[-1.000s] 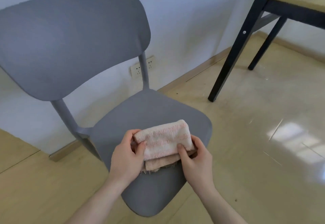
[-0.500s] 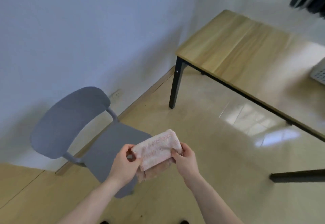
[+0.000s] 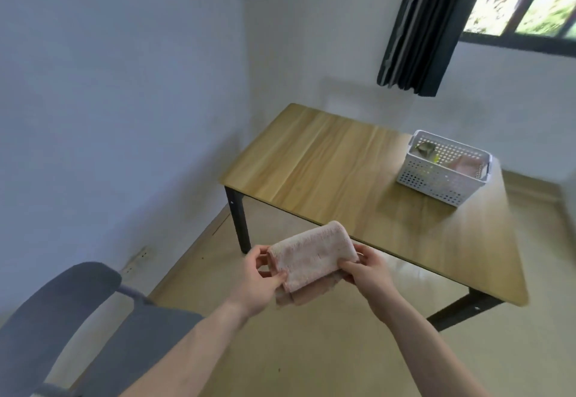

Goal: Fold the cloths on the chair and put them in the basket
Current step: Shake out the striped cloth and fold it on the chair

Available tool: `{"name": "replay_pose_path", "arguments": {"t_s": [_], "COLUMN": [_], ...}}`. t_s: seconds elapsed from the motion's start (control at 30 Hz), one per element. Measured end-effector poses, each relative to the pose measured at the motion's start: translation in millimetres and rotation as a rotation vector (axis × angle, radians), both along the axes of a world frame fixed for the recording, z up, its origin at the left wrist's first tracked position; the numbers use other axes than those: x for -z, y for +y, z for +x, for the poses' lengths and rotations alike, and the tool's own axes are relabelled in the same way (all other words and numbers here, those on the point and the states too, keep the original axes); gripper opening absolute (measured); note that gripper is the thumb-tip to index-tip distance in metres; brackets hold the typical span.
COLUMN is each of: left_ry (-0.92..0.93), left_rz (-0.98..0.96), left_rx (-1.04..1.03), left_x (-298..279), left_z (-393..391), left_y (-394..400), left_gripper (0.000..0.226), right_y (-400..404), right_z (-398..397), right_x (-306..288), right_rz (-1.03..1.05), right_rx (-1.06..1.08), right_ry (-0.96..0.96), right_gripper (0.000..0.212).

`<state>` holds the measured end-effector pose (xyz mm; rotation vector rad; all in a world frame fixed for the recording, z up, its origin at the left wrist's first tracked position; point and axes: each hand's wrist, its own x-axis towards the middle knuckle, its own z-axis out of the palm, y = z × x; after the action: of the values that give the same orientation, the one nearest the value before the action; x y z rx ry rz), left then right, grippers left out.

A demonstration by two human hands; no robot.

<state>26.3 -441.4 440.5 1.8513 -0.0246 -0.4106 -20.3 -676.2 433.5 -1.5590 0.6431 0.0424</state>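
Observation:
A folded pink cloth (image 3: 311,261) hangs in the air in front of me, held at both ends. My left hand (image 3: 260,278) grips its left end and my right hand (image 3: 367,273) grips its right end. The white perforated basket (image 3: 436,181) stands on the far right part of the wooden table (image 3: 327,166), with a pink cloth and other items inside. The grey chair (image 3: 62,318) is at the lower left, and I see no cloth on the visible part of its seat.
The table has black legs (image 3: 238,219) and stands against the corner of the white walls. A dark curtain (image 3: 424,22) hangs beside a window at the top right. Glossy floor lies between the chair and the table.
The view has swung from the chair up and right to the table and basket. Both hands have lifted the folded cloth off the chair seat and carried it toward the table.

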Motion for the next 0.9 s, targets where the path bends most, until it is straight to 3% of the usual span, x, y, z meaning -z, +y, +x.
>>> {"name": "replay_pose_path", "arguments": {"t_s": [0.3, 0.53, 0.9], "left_ry": [-0.059, -0.046, 0.014], "left_rz": [-0.075, -0.067, -0.017], "left_rx": [0.054, 0.164, 0.352], "left_x": [-25.3, -21.8, -6.4], "left_z": [101.3, 190.9, 271.8], "left_y": [-142.3, -270.9, -520.1], "left_gripper": [0.038, 0.031, 0.04], "right_y": [-140.7, -267.7, -511.4], "right_z": [88.8, 156.2, 238.7], "right_x": [-44.7, -63.8, -52.9], "right_rz": [-0.156, -0.375, -0.513], "right_rx": [0.02, 0.036, 0.053], "right_ry": [-0.036, 0.006, 0.092], "right_gripper": [0.024, 0.027, 0.028]}}
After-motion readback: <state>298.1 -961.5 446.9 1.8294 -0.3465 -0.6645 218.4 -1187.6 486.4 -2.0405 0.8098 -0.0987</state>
